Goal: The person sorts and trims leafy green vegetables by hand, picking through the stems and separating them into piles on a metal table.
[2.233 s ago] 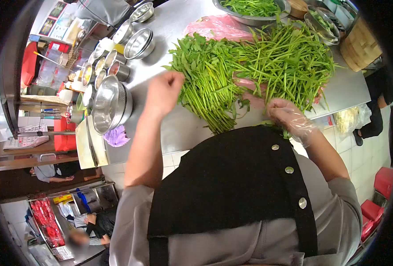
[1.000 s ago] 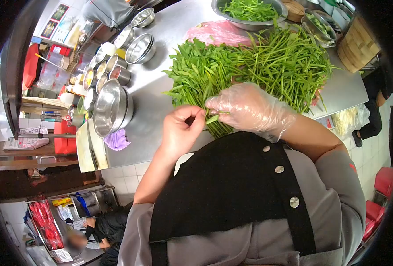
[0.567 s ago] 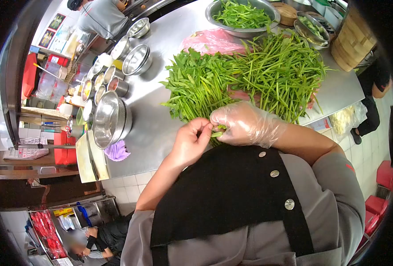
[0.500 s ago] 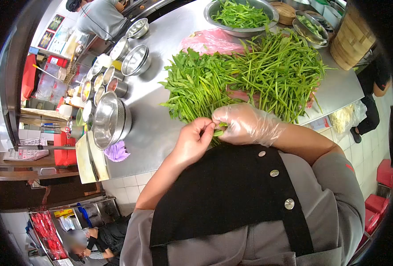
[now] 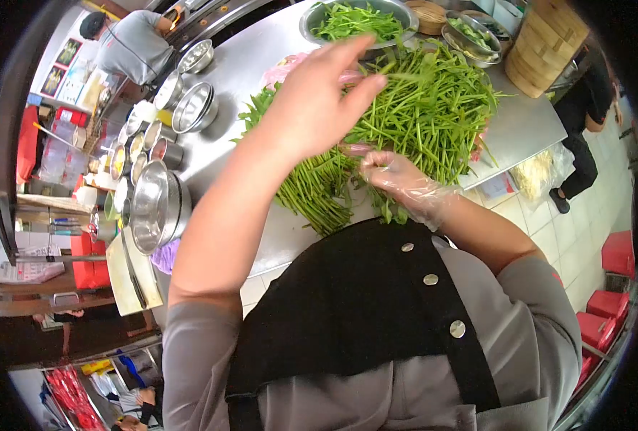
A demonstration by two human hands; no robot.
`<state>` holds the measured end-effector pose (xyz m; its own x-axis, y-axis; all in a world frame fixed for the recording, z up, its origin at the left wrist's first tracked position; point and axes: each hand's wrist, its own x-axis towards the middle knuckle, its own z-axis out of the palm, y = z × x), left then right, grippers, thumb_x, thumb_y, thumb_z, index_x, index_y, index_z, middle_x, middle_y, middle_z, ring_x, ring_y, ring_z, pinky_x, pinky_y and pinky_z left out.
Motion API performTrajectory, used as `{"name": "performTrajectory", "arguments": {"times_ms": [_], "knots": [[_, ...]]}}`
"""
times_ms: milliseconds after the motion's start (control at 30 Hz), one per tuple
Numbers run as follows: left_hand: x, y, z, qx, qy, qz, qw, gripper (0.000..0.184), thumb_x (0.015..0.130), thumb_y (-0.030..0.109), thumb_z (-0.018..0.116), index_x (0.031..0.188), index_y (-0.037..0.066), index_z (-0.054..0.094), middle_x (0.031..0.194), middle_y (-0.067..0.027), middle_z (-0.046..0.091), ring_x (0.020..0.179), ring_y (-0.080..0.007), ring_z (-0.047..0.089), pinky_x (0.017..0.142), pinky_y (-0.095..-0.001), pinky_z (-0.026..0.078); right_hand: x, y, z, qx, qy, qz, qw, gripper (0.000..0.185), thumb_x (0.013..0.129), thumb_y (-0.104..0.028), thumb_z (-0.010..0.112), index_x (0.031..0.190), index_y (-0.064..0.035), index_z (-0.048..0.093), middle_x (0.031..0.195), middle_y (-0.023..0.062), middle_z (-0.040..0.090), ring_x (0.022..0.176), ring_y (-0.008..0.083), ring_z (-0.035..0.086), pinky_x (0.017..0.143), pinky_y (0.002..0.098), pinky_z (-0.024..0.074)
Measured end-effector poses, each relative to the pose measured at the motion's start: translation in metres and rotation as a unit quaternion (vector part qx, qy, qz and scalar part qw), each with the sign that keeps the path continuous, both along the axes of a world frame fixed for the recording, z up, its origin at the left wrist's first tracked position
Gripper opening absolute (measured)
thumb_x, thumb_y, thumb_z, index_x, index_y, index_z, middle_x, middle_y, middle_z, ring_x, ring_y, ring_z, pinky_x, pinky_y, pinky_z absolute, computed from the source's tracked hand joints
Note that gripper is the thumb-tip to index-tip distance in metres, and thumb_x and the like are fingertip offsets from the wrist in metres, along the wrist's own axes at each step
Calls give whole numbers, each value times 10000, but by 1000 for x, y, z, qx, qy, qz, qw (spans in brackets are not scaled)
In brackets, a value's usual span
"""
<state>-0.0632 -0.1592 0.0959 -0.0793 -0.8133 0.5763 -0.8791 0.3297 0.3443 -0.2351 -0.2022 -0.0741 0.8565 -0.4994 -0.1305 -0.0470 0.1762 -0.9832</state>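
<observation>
My bare left hand (image 5: 326,97) is raised over the greens, fingers stretched towards the steel bowl (image 5: 412,21), thumb apart; I see nothing gripped in it. The bowl holds picked green leaves and stems (image 5: 358,23). In a clear plastic glove, my right hand (image 5: 398,179) is closed around a leafy green stem (image 5: 391,208), with leaves hanging below it. Beyond my right hand spreads a loose heap of long-stemmed leafy greens (image 5: 434,115). A neater bundle of green stems (image 5: 315,190) lies to its left, its leaves partly hidden by my left arm.
Steel bowls (image 5: 157,205) and small containers line the table's left side, near a knife (image 5: 133,273) on a cutting board (image 5: 121,287). A bamboo steamer (image 5: 549,47) stands at the back right. One person (image 5: 128,47) is at the far left, another (image 5: 585,115) at the right.
Both hands were together at the near end of the bundle. My left hand has moved up and away towards the bowl and opened; my right hand has shifted slightly up and right. The view has shifted.
</observation>
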Motion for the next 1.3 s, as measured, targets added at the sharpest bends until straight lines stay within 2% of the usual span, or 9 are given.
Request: {"name": "performTrajectory", "arguments": {"times_ms": [200, 267, 333, 400, 467, 600, 733, 1067, 1300], "knots": [[54, 32, -29, 130, 129, 78, 980, 433, 996, 276, 665, 1333, 10, 611, 1242, -189, 693, 1089, -238, 693, 938, -358, 539, -46, 4, 17, 204, -19, 25, 979, 211, 908, -254, 575, 973, -56, 606, 949, 50, 587, 896, 171, 575, 827, 318, 469], [80, 61, -66, 210, 162, 185, 946, 412, 999, 289, 660, 1281, -11, 639, 1137, -177, 734, 1026, -189, 701, 914, -352, 541, -60, -9, 6, -65, -76, 75, 992, 131, 839, -180, 609, 888, -71, 555, 887, 40, 559, 831, 170, 566, 753, 336, 467], [91, 97, -96, 249, 151, 244, 925, 366, 971, 318, 653, 1166, 11, 694, 986, -202, 745, 910, -326, 727, 836, -392, 554, -67, -15, -3, -378, -143, 66, 912, 187, 799, -161, 655, 848, -78, 495, 842, 43, 550, 779, 174, 548, 704, 344, 445], [98, 139, -132, 267, 186, 296, 898, 339, 973, 309, 644, 1090, -1, 714, 944, -219, 738, 860, -333, 727, 803, -397, 556, -64, -2, 24, 171, 17, -9, 985, 166, 822, -150, 679, 883, -66, 550, 873, 31, 575, 787, 152, 545, 738, 304, 436], [99, 182, -151, 269, 130, 351, 887, 324, 978, 287, 638, 1049, -19, 716, 899, -225, 732, 825, -334, 727, 776, -403, 558, -59, -19, 30, 137, 45, -29, 989, 151, 854, -149, 684, 917, -61, 579, 887, 12, 589, 787, 134, 541, 749, 287, 433], [91, 250, -200, 216, 189, 505, 814, 268, 974, 261, 659, 1044, 12, 726, 873, -201, 737, 798, -304, 726, 748, -407, 550, -23, -72, 68, -144, 35, -97, 984, 157, 911, -222, 617, 944, -69, 623, 863, -26, 554, 784, 107, 502, 744, 269, 433], [62, 270, -225, 118, 67, 503, 854, 129, 934, 169, 675, 970, 54, 720, 810, -150, 680, 732, -327, 658, 688, -427, 531, 30, -146, 154, -500, 24, -174, 848, 280, 954, -290, 587, 1011, -19, 621, 909, 133, 668, 851, 246, 621, 834, 422, 499], [64, 266, -229, 42, 91, 502, 859, 83, 927, 149, 666, 901, 79, 702, 797, -126, 642, 716, -320, 620, 666, -431, 508, 139, -254, 189, -642, 206, -125, 727, 424, 920, -368, 591, 1173, -39, 681, 1214, 219, 683, 1140, 391, 652, 1008, 453, 496], [62, 263, -226, 52, 99, 516, 849, 112, 940, 164, 657, 897, 74, 708, 799, -134, 653, 724, -319, 645, 667, -425, 523, 60, -155, 160, -334, 60, -134, 931, 254, 984, -253, 596, 1051, -24, 684, 932, 134, 699, 838, 167, 619, 799, 353, 520]]}}
